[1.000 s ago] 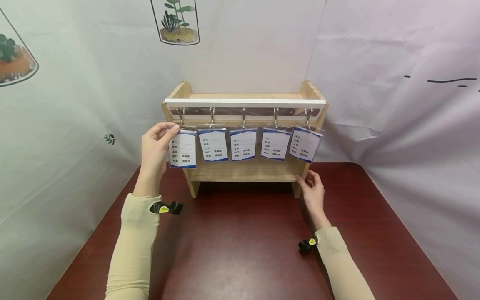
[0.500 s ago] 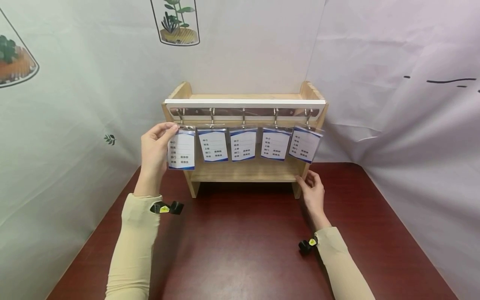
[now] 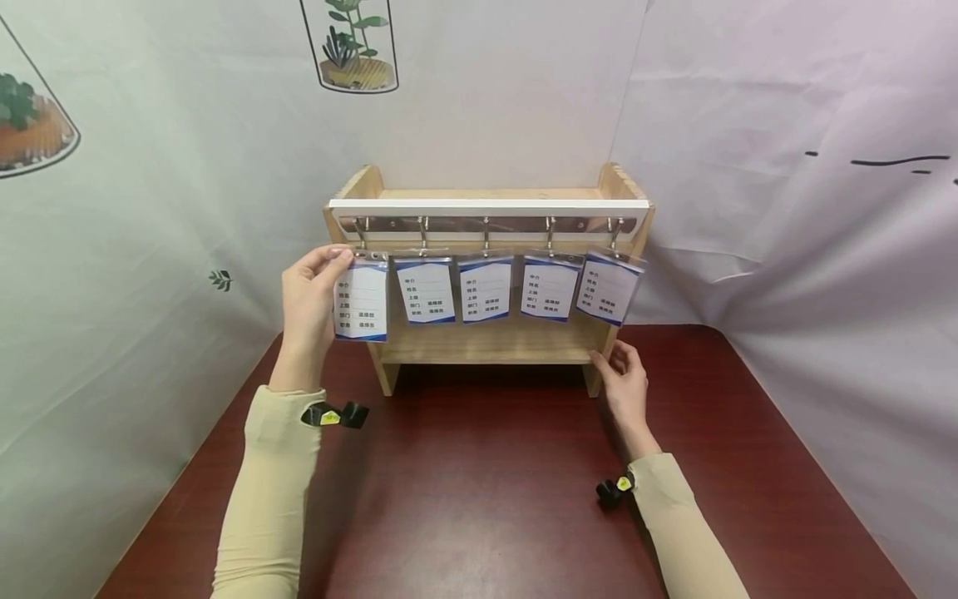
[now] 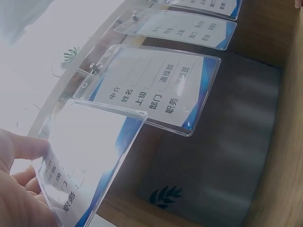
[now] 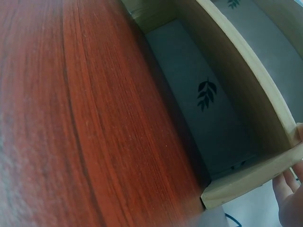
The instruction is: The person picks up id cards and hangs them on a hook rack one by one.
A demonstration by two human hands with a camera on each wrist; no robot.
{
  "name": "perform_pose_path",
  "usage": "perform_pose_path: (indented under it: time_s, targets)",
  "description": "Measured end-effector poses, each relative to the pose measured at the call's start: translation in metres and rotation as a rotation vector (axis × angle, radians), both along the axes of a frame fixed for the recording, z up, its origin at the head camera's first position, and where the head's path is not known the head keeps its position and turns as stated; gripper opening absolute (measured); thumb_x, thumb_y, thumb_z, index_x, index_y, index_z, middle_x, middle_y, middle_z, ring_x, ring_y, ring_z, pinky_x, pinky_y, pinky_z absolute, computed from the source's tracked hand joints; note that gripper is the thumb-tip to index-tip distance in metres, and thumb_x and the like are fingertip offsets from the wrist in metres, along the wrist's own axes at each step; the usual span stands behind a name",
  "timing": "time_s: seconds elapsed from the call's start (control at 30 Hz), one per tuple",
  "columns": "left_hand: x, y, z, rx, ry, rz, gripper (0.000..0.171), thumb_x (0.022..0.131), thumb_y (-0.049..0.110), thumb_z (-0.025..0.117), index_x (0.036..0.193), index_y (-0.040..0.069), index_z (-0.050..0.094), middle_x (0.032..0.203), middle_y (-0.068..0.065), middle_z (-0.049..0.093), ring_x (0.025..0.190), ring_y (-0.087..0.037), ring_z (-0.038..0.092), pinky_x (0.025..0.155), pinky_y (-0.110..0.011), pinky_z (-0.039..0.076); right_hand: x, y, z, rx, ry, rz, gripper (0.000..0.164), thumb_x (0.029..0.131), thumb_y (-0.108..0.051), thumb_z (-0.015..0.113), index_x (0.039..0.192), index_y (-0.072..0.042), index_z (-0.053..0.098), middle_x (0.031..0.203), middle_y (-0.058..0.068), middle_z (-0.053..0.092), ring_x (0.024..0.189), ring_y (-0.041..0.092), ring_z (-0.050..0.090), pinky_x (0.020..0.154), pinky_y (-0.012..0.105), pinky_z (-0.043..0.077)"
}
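Observation:
My left hand (image 3: 308, 299) pinches the upper left corner of the leftmost badge (image 3: 362, 301), a clear sleeve with a white and blue card, right below the end hook (image 3: 361, 233). Whether its slot sits on that hook is hard to tell. In the left wrist view the same badge (image 4: 90, 151) tilts between thumb and fingers. Other such badges, among them the second one (image 3: 425, 291) and the rightmost one (image 3: 609, 288), hang from the hook rail (image 3: 456, 223). My right hand (image 3: 625, 384) grips the lower right side of the wooden shelf (image 3: 486, 353).
The shelf stands on a dark red table (image 3: 479, 499) near the back. A white board (image 3: 486, 205) carrying the rail runs across its top front. Pale printed cloth (image 3: 509, 100) encloses the table at the back and sides.
My left hand has shifted the leftmost badge slightly left and down, so it hangs a bit lower. My right hand and the other badges stay in place.

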State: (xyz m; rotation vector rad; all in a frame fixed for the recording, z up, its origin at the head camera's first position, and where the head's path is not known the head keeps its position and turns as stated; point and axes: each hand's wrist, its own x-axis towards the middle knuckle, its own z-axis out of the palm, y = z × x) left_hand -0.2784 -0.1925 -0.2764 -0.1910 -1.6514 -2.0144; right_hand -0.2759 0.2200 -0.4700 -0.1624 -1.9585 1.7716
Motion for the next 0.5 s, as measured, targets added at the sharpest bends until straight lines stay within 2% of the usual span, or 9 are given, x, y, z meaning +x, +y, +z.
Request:
perform_pose_path:
  time_s: [0.2,0.37,0.5]
  targets:
    - [0.0018,-0.0006,0.0021,-0.035,-0.019,0.014,0.005,0.093,0.008,0.072,0.094,0.004,0.075,0.09,-0.002,0.072,0.083,-0.015,0.063,0.068,-0.024,0.047,0.0012,0.0003,0.0006,0.005,-0.005,0.006,0.046,0.094,-0.019,0.074,0.132,-0.001,0.056,0.13,0.017,0.063,0.11,0.015,0.059,0.079,0.014,0.048]
    - [0.0023,-0.0015,0.003,-0.079,-0.029,0.03,0.005,0.093,0.01,0.073,0.094,0.006,0.075,0.083,-0.001,0.072,0.072,-0.013,0.062,0.06,-0.022,0.047,0.0015,0.0002,0.0008,0.006,-0.005,0.004,0.047,0.094,-0.02,0.074,0.133,-0.002,0.056,0.13,0.017,0.063,0.108,0.012,0.059,0.079,0.014,0.048]
    - [0.0024,-0.0012,0.0016,-0.115,-0.004,0.05,0.004,0.093,0.01,0.072,0.093,0.007,0.075,0.079,0.002,0.072,0.066,-0.012,0.061,0.055,-0.021,0.047,0.0017,-0.0003,0.0011,0.006,-0.011,0.004,0.047,0.094,-0.02,0.074,0.132,-0.002,0.056,0.13,0.016,0.063,0.109,0.012,0.059,0.08,0.014,0.048]
